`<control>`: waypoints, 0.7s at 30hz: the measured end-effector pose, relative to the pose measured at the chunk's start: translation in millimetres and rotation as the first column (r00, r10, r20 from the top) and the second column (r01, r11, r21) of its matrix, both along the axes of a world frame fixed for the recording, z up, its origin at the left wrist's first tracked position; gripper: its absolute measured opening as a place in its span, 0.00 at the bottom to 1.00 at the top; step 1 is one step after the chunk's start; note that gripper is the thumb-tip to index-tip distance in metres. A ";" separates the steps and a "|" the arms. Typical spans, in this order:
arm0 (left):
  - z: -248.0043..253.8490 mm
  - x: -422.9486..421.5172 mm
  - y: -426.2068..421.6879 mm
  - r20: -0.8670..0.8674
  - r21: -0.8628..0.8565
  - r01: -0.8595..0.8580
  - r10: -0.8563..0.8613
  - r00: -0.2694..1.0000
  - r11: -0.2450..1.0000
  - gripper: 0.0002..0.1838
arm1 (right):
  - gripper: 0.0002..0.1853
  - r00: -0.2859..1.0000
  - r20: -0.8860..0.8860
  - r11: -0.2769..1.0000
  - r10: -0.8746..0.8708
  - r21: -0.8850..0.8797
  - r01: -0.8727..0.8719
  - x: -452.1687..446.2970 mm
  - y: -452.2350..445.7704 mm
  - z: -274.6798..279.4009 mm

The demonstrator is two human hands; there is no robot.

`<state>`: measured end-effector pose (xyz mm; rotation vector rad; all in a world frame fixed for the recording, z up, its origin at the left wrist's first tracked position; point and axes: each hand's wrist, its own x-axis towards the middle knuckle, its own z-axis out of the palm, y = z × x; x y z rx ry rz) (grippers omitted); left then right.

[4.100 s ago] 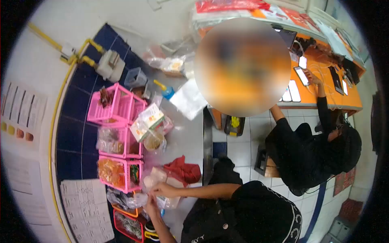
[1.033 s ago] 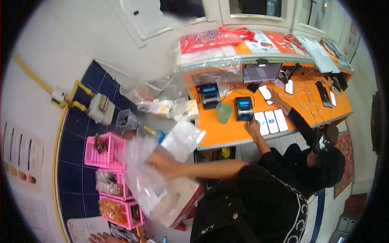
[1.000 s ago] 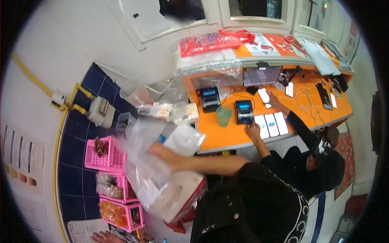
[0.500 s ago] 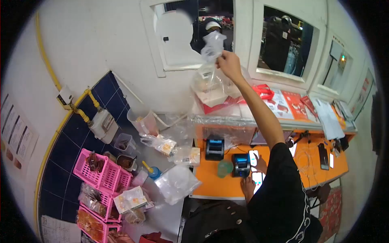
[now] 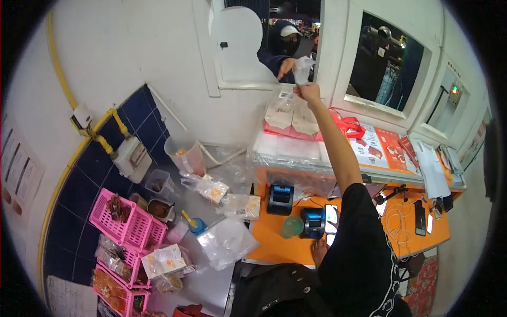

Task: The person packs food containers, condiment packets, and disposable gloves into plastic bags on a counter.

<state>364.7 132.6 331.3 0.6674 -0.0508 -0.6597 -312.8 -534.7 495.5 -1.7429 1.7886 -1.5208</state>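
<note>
Your right hand (image 5: 308,93) is clamped on the gathered neck of a clear plastic bag (image 5: 303,68), its pale contents visible just below your fingers. Beyond it, another person's hand (image 5: 287,68) reaches near the bag, apart from yours. Your left hand (image 5: 153,314) barely shows, near a pink basket (image 5: 130,299); its grip cannot be told. Your hands are well apart.

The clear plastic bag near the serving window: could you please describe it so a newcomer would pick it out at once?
Find the serving window at the top, with another person's hand in it. Just below that, the worker's right hand grips the bag. Unlike the red-handled bag beside it, this one is see-through, its top bunched above the fist.
</note>
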 end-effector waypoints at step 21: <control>-292.5 119.0 516.6 0.071 0.430 -0.670 0.718 0.693 0.605 0.17 | 0.12 0.563 -0.208 0.595 0.800 0.152 -0.789 462.5 447.2 -206.0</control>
